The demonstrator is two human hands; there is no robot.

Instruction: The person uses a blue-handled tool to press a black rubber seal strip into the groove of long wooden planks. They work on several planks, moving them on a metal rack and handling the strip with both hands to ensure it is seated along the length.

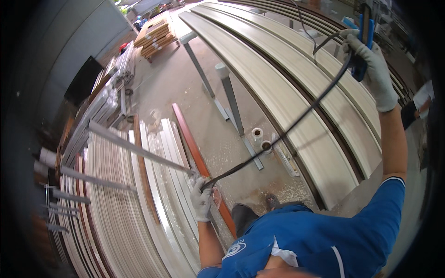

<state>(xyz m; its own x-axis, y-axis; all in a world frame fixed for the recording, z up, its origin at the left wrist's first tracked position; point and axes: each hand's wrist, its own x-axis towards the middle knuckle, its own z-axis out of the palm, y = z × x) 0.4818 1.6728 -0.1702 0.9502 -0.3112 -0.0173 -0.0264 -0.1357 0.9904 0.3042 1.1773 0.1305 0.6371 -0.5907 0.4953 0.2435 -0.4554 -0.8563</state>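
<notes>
With the left hand (pixel 202 198) pinching the hose (pixel 296 123) low beside the stacked profiles (pixel 139 204) and the right hand (pixel 373 69) clenched round the blue tool (pixel 365 44) (raised above them), the taut hose may snag or slip free.

Gloved hands: two, left (pixel 202 198) and right (pixel 373 69). Black cable (pixel 296 124): one. Blue tool (pixel 363 44): one. Cardboard tubes (pixel 257 134) on floor: two. Red-brown strip (pixel 194 153): one.
</notes>
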